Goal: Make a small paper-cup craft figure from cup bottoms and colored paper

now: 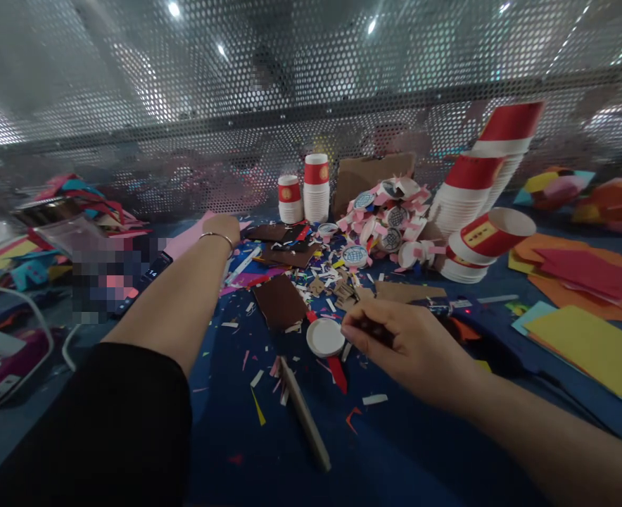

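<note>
Littered table (395, 451), cup stacks (316, 186) behind: right hand (403, 346) pinches dark scrap (375, 329); grip of left hand (221, 229) unclear.

1. Perforated screen (311, 70) — metal, shiny under the lamps.
2. Cups (316, 186): paper, smooth, slight sheen on the red bands.
3. Sheets (585, 341) and scraps (337, 282): coloured paper, matt.
4. Brown square (279, 301): card, dull.
5. Round lid (325, 337): white, smooth.
6. Stick (305, 415): pale wood, unpolished.
7. Table cover (406, 451): blue, matt.
8. Sleeve (105, 429): black cloth; bangle (217, 237): thin bright metal.
9. Dark piece (374, 329) pinched in right hand (400, 345) — matt, material unclear.
</note>
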Demonstrator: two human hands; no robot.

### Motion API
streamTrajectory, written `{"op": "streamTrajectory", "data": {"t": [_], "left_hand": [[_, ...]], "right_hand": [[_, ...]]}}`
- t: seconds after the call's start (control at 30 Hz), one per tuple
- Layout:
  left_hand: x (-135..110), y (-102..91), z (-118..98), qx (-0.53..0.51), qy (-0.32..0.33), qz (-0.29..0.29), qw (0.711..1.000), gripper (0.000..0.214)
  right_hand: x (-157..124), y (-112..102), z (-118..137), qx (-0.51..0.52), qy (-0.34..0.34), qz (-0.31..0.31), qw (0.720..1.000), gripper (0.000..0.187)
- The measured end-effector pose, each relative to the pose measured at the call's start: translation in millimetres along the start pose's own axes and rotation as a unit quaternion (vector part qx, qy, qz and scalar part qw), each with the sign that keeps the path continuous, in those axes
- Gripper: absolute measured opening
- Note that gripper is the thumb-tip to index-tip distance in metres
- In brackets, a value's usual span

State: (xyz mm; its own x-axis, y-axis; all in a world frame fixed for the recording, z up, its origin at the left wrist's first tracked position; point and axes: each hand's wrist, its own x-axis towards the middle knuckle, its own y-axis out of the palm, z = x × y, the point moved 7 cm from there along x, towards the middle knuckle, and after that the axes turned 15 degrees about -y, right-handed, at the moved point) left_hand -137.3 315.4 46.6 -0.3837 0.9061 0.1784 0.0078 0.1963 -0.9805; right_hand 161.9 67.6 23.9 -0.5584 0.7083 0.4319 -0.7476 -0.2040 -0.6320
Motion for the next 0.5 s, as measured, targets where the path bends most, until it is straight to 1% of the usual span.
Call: {"op": "streamTrajectory", "data": {"t": [0.1,0.27,0.37,0.5], "left_hand": [[-7,-0.5,7,0.011,-0.027,-0.044,0.999,0.037],[-18,-6.9,18,-0.028,-0.045,-0.108,0.993,0.038],[-18,-10.8,22,-0.057,-0.048,-0.129,0.989,0.038],[-18,-8.8,22,-0.081,-0.047,-0.130,0.987,0.038]], "right_hand": [[0,1,-1,-0.002,-0.001,0.005,1.000,0.015],[-1,6,-2,-0.001,0.002,0.025,1.000,0.016],[-2,7,-1,-0.005,0.001,0.030,1.000,0.015],[-3,8,-3,0.001,0.009,0.031,0.999,0.015]]}}
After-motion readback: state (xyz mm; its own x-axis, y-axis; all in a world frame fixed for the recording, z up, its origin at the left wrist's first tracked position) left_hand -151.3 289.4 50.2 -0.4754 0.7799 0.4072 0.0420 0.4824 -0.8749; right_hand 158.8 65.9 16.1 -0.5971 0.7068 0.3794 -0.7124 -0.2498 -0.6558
